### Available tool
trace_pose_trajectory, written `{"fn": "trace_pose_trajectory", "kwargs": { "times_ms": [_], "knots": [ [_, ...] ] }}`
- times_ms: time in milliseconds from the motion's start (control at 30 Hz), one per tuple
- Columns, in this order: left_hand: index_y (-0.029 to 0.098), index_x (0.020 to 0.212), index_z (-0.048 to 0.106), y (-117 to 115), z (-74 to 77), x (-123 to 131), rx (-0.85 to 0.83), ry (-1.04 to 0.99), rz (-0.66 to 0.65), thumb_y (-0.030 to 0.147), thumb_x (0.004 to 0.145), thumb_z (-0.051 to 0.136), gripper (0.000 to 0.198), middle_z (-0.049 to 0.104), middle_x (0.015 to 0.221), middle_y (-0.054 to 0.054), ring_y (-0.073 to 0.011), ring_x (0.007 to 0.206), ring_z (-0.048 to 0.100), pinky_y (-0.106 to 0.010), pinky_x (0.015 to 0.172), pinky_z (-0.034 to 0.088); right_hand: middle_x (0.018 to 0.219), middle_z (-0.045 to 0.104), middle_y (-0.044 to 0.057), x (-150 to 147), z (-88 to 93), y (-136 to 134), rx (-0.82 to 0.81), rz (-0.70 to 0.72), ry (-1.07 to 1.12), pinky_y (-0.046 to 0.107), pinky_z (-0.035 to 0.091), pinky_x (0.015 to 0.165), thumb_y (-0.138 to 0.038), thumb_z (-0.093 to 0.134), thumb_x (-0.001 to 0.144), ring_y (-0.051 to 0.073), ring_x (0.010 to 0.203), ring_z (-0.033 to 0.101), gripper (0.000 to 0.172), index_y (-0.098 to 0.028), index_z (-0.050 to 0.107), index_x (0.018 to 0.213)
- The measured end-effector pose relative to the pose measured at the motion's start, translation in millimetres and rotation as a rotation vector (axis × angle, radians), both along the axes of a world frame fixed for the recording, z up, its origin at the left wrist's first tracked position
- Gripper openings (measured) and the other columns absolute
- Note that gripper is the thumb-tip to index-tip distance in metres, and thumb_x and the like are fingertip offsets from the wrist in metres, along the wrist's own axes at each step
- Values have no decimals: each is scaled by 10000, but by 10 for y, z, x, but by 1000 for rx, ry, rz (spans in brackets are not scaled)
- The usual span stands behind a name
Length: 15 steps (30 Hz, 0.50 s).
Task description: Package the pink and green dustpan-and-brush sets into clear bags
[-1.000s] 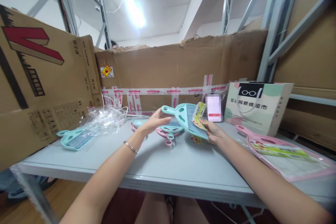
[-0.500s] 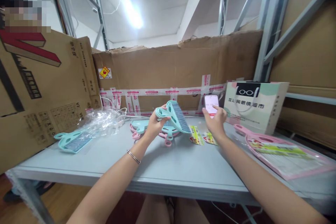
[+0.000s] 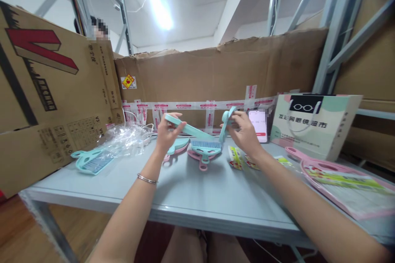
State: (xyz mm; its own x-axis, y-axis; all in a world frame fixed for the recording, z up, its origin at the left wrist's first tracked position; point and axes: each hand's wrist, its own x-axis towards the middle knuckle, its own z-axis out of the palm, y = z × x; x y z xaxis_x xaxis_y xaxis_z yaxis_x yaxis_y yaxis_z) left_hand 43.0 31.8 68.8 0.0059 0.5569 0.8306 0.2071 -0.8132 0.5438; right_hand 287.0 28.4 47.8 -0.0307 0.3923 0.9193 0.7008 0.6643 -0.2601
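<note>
My left hand [image 3: 170, 128] is closed round the end of a teal dustpan [image 3: 194, 130], seen nearly edge-on and slanting down to the right. In my right hand [image 3: 242, 129] is a smaller teal piece with a looped handle, which looks like the hand brush [image 3: 226, 125]; its bristles cannot be made out. The two pieces come close together at their lower ends. Below them on the table lies a teal brush with blue bristles [image 3: 206, 145] on a pink dustpan [image 3: 203, 167]. Beside it is another teal and pink set [image 3: 179, 146].
On the grey table [image 3: 185, 197], a teal brush set [image 3: 94, 162] and crumpled clear plastic [image 3: 126, 139] lie left. Printed cards [image 3: 235, 157], a phone [image 3: 258, 125], a paper bag [image 3: 311, 127] and a wrapped pink dustpan [image 3: 339, 181] are right. Cardboard [image 3: 185, 78] stands behind.
My right hand has left the phone and now grips the teal brush. The teal set held in my left hand is now in two pieces, one in each hand. The view has shifted slightly.
</note>
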Motion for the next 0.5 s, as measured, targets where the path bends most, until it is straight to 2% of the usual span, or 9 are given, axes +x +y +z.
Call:
{"fn": "trace_pose_trajectory", "kwargs": {
  "times_ms": [100,167,267,367,500],
  "knots": [
    [216,894,523,108,49,-259,120,97,243,302,710,659,245,582,992,-48,-175,895,561,-245,740,444,1155,545,104,41,2,154,-34,28,-156,354,438,894,-177,484,794,227,1065,539,233,-191,619,984],
    [206,846,523,177,34,-354,134,338,421,249,723,639,175,576,925,-46,-187,903,548,-268,783,430,1203,560,85,-4,-65,277,-141,44,-366,320,450,869,-124,438,802,212,1056,565,295,-210,635,1004],
    [196,826,537,247,-28,-377,-1,775,595,188,769,558,62,572,914,-62,-206,899,546,-294,779,423,1183,608,27,-119,-221,426,-352,99,-710,267,470,788,-83,439,785,186,954,625,354,-269,662,987],
    [182,864,570,290,-114,-352,-179,1065,615,116,770,495,137,588,952,-82,-205,886,563,-280,740,422,1126,647,-8,-205,-356,497,-446,194,-879,227,462,768,-109,494,766,174,935,636,323,-302,678,947],
    [168,782,631,336,-250,-385,-306,1191,548,-15,635,512,263,641,830,-67,-189,753,601,-249,657,423,1192,613,11,-231,-428,471,-493,224,-784,267,457,824,-96,516,738,213,1026,604,373,-292,669,1017]
  ]
}}
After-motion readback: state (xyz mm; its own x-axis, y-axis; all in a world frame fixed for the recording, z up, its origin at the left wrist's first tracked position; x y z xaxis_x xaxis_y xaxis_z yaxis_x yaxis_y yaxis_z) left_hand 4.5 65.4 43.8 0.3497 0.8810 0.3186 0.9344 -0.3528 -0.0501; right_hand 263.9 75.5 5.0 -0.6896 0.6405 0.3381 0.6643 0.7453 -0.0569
